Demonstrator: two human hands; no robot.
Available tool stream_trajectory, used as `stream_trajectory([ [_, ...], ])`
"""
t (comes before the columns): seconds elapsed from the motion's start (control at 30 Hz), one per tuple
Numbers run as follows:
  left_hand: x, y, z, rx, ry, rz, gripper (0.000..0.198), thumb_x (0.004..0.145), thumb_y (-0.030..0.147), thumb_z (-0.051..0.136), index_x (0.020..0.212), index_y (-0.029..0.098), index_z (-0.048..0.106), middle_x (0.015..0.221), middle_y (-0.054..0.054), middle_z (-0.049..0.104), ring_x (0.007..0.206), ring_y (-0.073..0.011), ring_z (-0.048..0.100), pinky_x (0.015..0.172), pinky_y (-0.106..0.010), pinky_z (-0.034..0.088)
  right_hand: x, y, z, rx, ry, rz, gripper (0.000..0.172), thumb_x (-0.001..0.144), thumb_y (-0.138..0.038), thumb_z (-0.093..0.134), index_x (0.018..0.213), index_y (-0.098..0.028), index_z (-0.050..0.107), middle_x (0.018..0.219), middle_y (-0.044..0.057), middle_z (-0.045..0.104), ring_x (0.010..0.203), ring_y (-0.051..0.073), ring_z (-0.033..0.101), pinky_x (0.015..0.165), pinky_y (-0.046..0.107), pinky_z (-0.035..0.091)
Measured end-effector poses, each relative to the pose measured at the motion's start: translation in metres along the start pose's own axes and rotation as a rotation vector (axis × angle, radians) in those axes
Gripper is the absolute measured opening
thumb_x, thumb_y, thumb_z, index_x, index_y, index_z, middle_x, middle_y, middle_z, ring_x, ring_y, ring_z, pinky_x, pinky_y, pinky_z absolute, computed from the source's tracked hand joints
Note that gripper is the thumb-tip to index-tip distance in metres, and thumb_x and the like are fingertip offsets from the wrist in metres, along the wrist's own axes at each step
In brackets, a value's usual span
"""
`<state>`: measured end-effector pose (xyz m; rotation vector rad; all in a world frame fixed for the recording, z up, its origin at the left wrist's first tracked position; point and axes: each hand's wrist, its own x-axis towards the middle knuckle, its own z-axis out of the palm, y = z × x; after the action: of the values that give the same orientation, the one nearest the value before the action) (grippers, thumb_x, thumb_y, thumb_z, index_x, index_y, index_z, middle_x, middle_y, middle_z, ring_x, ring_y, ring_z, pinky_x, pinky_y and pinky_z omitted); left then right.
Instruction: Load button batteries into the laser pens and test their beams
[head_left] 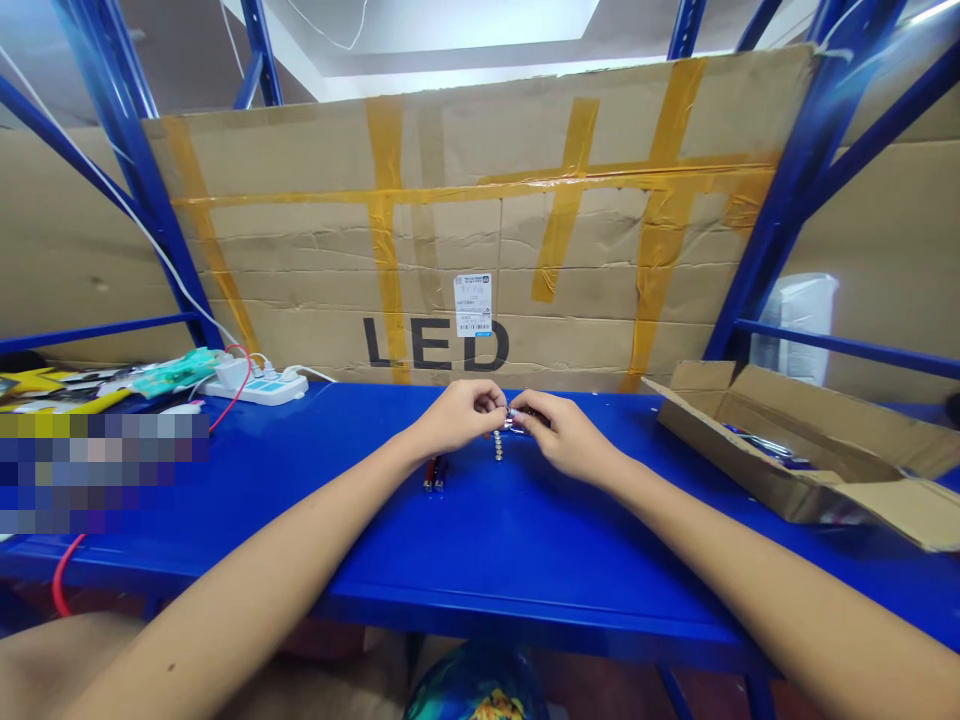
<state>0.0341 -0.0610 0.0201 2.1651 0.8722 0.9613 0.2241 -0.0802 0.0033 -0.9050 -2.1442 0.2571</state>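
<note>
My left hand (463,414) and my right hand (564,432) meet above the middle of the blue table (480,540). Between their fingertips is a small shiny metallic piece (514,424), mostly covered by the fingers; its kind does not show. Both hands are closed in a pinch on it. Just below lies a short row of small round gold-silver pieces (498,447), looking like button cells. Two slim tubes (434,476), one red and one dark, with metal ends, lie side by side under my left wrist.
An open cardboard box (750,460) with several slim items inside stands at the right. On the left are a white power strip (262,386), a red cable (238,385) and a pile of coloured packets (97,385). A large cardboard sheet (315,270) closes off the back between blue posts.
</note>
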Motion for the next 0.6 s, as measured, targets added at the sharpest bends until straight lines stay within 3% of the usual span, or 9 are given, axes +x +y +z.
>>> stream_trajectory([
  [0.13,-0.001,0.001,0.004,-0.049,-0.017,-0.021,0.005,0.074,0.019,0.057,0.076,0.015,0.058,0.061,0.002,0.059,0.054,-0.0085,0.055,0.051,-0.020,0.042,0.000,0.001,0.000,-0.048,0.011,-0.032,0.019,0.092,-0.017,0.042,0.090,-0.019,0.061,0.087,0.007,0.064,0.082,0.019,0.057,0.075,0.033,0.042],
  [0.23,-0.001,0.001,0.006,-0.095,-0.014,-0.024,0.006,0.076,0.020,0.056,0.077,0.014,0.058,0.059,0.002,0.059,0.052,-0.0087,0.054,0.049,-0.020,0.041,-0.001,0.002,0.001,-0.066,0.015,-0.002,0.007,0.087,-0.019,0.052,0.092,-0.019,0.057,0.090,0.007,0.059,0.082,0.019,0.055,0.073,0.033,0.042],
  [0.3,-0.001,0.002,0.006,-0.123,-0.001,-0.025,0.008,0.078,0.021,0.056,0.078,0.014,0.058,0.059,0.002,0.059,0.051,-0.0085,0.054,0.049,-0.020,0.041,-0.002,0.003,0.001,-0.060,0.028,-0.007,0.010,0.082,-0.018,0.057,0.091,-0.020,0.053,0.091,0.006,0.056,0.080,0.018,0.053,0.071,0.031,0.041],
  [0.43,0.000,0.008,0.004,-0.144,0.003,-0.002,0.009,0.078,0.022,0.058,0.079,0.013,0.058,0.061,0.000,0.061,0.051,-0.0083,0.054,0.049,-0.021,0.042,-0.002,0.003,0.000,-0.057,0.109,-0.049,0.013,0.080,-0.010,0.052,0.086,-0.021,0.047,0.086,0.004,0.053,0.078,0.018,0.050,0.068,0.031,0.040],
  [0.6,-0.002,0.013,0.001,-0.124,-0.003,0.044,0.006,0.077,0.019,0.058,0.079,0.013,0.058,0.062,0.001,0.061,0.052,-0.0082,0.053,0.050,-0.021,0.042,-0.003,-0.001,-0.003,-0.063,0.184,-0.125,0.012,0.083,-0.010,0.052,0.086,-0.021,0.050,0.086,0.005,0.053,0.080,0.019,0.051,0.070,0.031,0.040],
])
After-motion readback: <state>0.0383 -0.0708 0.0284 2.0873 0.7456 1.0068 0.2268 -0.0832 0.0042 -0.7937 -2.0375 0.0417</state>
